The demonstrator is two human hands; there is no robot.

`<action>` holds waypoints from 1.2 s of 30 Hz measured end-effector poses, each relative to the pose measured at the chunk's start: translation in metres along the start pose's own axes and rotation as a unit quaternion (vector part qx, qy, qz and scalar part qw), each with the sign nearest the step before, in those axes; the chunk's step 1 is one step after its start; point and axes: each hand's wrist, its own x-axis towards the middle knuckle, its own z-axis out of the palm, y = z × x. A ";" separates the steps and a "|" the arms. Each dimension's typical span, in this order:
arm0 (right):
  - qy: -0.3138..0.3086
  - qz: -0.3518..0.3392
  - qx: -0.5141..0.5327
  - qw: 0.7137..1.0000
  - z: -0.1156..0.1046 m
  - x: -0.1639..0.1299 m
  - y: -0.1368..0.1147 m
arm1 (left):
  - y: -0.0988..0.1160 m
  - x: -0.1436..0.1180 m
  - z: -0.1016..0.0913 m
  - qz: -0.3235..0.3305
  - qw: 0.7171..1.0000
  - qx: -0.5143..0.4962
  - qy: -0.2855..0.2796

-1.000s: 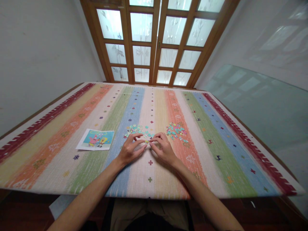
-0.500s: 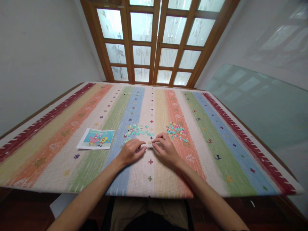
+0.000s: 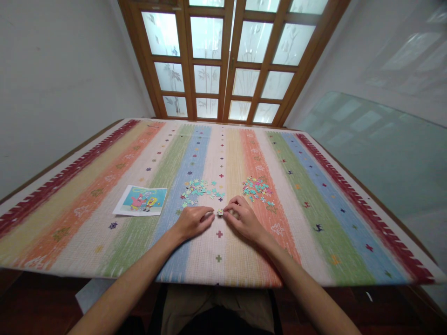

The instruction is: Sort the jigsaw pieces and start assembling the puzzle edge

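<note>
My right hand [image 3: 246,218] pinches a small jigsaw puzzle piece [image 3: 220,212] between thumb and fingertips, just above the striped tablecloth. My left hand [image 3: 194,222] is close on the other side of that piece, thumb and index finger drawn together. Whatever may be between those left fingertips is too small to make out. Beyond the left hand lies a loose heap of teal and pale puzzle pieces [image 3: 197,188]. A second heap of teal, pink and yellow pieces [image 3: 257,187] is beyond the right hand.
A printed cartoon picture [image 3: 145,201] lies flat on the left of the table. The striped tablecloth [image 3: 206,260] hangs over the near edge. Behind the table stand wooden doors with frosted panes [image 3: 225,56], and a glass panel [image 3: 377,153] leans at the right wall.
Both hands have drawn slightly lower around the small piece, and the right fingertips now meet it. The left thumb and index finger have come closer together. The view has shifted slightly.
</note>
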 end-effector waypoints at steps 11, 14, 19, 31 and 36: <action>0.048 -0.029 0.011 0.998 0.004 0.002 -0.005 | 0.002 0.003 0.001 0.016 0.999 -0.003 0.048; 0.037 -0.023 0.000 0.999 0.003 0.001 -0.004 | 0.002 0.002 0.001 0.017 0.999 0.000 0.040; 0.009 -0.018 -0.037 0.999 -0.004 -0.001 0.004 | 0.001 0.000 0.002 0.006 1.000 -0.005 0.015; -0.032 0.009 -0.088 0.996 -0.013 -0.003 0.019 | -0.001 -0.001 0.002 0.002 1.000 0.013 -0.019; -0.031 0.003 -0.088 0.996 -0.014 -0.004 0.021 | -0.002 -0.002 0.001 -0.001 1.000 0.017 -0.027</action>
